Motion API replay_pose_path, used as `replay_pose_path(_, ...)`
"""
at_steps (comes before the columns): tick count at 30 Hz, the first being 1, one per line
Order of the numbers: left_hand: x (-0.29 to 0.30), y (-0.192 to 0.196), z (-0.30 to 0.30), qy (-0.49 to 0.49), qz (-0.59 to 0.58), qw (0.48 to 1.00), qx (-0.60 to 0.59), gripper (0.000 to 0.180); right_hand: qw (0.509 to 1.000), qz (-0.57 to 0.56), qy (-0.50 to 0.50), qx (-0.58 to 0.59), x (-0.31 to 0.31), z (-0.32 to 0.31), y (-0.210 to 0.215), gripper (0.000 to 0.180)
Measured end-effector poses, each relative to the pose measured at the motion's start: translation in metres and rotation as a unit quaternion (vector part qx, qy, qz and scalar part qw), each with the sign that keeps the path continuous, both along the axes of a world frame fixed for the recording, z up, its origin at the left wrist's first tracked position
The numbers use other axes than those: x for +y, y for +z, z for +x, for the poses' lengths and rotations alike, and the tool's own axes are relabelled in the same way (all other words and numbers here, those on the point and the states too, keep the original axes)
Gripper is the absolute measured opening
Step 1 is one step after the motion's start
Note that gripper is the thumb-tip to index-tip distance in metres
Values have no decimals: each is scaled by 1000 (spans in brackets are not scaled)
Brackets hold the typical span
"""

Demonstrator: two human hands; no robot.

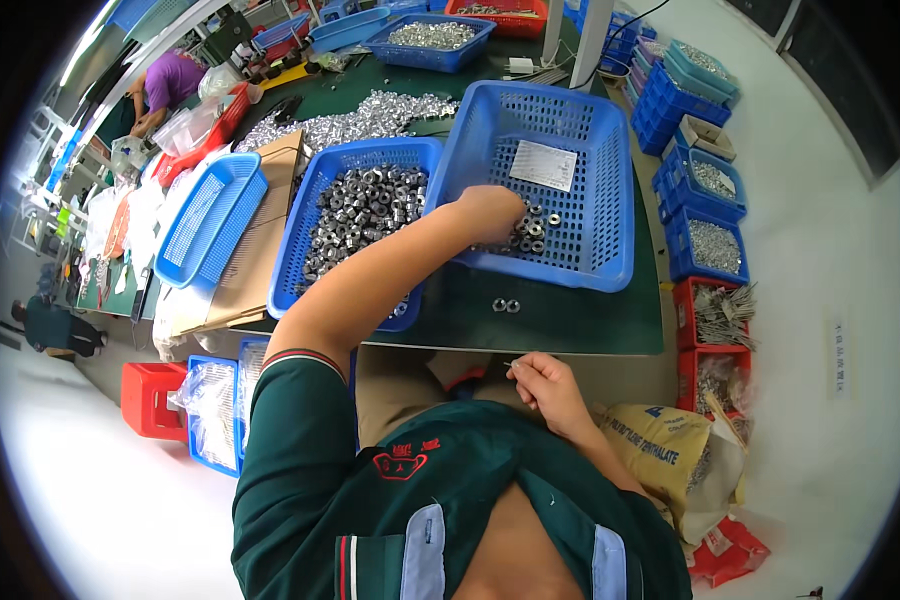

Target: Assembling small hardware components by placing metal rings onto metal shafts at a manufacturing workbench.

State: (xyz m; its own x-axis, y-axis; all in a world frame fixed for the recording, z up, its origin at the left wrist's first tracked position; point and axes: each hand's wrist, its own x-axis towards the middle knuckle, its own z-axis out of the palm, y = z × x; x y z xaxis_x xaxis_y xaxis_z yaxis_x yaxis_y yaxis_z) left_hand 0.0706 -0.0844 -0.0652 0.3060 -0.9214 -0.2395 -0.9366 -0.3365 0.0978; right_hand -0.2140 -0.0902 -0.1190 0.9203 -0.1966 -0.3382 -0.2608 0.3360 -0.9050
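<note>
The fingers of the left hand [490, 210] were curled down into a small heap of metal nuts [532, 232] at the near corner of a tilted blue plastic basket [580, 130]; whether they had closed on a nut could not be told, since the knuckles hid the tips. A white paper slip [543, 165] lay on the basket's mesh floor, further in from the heap. The fingers of the right hand [545, 385] were pinched narrow around a thin wire-like piece [511, 364], held low just off the near edge of the worktop [570, 315], close to the person's body.

Two loose nuts [506, 305] sat on the green worktop just in front of the tilted basket, between the two hands. To the left of the reaching forearm stood a second blue basket [315, 210] filled with grey nuts, touching the first one at its side. Beyond it, an empty blue basket [210, 220] rested on a sheet of cardboard [260, 270]. A loose pile of shiny metal parts [360, 115] spread over the worktop further back.

On the floor to the right stood stacked blue bins [705, 215] and red bins [715, 320] of metal parts, with a yellow sack [660, 450] near the right elbow. Another person in a purple shirt [165, 85] worked at the far left.
</note>
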Motion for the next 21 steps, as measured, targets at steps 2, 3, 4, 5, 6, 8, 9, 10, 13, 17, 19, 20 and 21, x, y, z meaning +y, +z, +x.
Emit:
replay_pose_path(2, 3, 7, -5, 18, -27, 999, 9, 26, 1000, 4, -3, 14, -1, -3, -7, 19)
replay_pose_path(3, 8, 11, -7, 38, -53, 998, 18, 27, 1000, 3, 0, 12, 0, -3, -10, 19)
replay_pose_path(4, 13, 16, -8, 56, -77, 995, 23, 25, 1000, -13, 7, 23, 2, -2, -14, 19)
replay_pose_path(5, 21, 21, -10, 77, -101, 992, 27, 24, 999, -29, 15, 33, 3, -1, -20, 19)
replay_pose_path(6, 36, 25, -12, 62, -177, 982, 18, 22, 999, -28, 21, 35, 5, 0, -30, 19)
replay_pose_path(8, 60, 56, -29, 91, -269, 959, 19, 23, 997, -19, 58, 56, 8, -1, -57, 21)
replay_pose_path(9, 79, 66, -38, 104, -321, 941, 18, 23, 996, -16, 64, 55, 11, 0, -70, 21)
replay_pose_path(10, 99, 70, -43, 95, -386, 918, 14, 21, 990, -82, 95, 66, 14, 3, -83, 23)
replay_pose_path(13, 145, 76, -71, 108, -498, 859, 42, 17, 977, -160, 117, 83, 26, 4, -122, 26)
replay_pose_path(17, 188, 61, -114, 104, -561, 819, 58, 17, 968, -230, 92, 31, 36, -8, -167, 27)
replay_pose_path(19, 206, 45, -132, 55, -561, 821, 89, 18, 965, -223, 98, 96, 37, -7, -140, 26)
replay_pose_path(20, 210, 37, -139, 30, -550, 827, 114, 18, 967, -220, 86, 101, 34, -11, -145, 25)
replay_pose_path(21, 210, 33, -146, 31, -523, 838, 153, 18, 967, -223, 67, 106, 34, -16, -143, 25)
